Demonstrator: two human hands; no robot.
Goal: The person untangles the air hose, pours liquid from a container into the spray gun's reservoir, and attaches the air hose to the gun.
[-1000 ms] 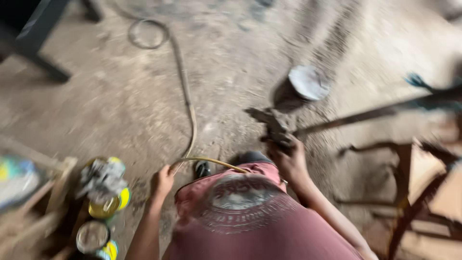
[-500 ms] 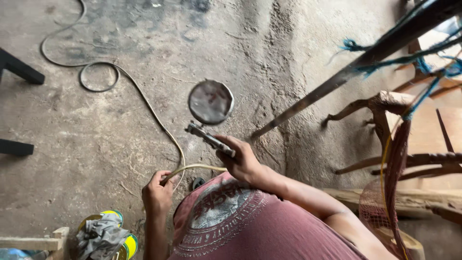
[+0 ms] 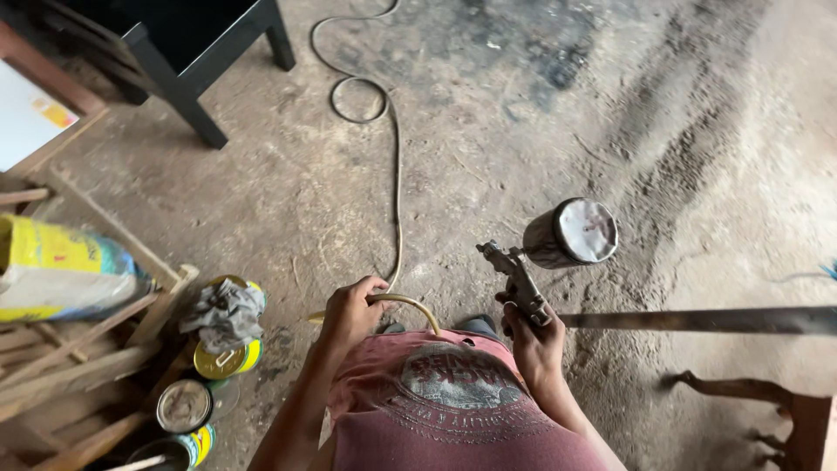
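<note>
My right hand grips the spray gun raised over the floor; my left hand is closed on its hose. I judge spraying not yet begun — the nozzle faces no workpiece

Dusty concrete floor, stained dark; black table top left, perhaps wooden.

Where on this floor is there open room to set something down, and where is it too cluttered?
Bare dirt floor lies open between the hose and the picture's right edge, beyond the spray gun in the right hand. Another patch sits between the black table and the hose. The lower left is crowded: paint cans, rag, wood scraps.
</note>
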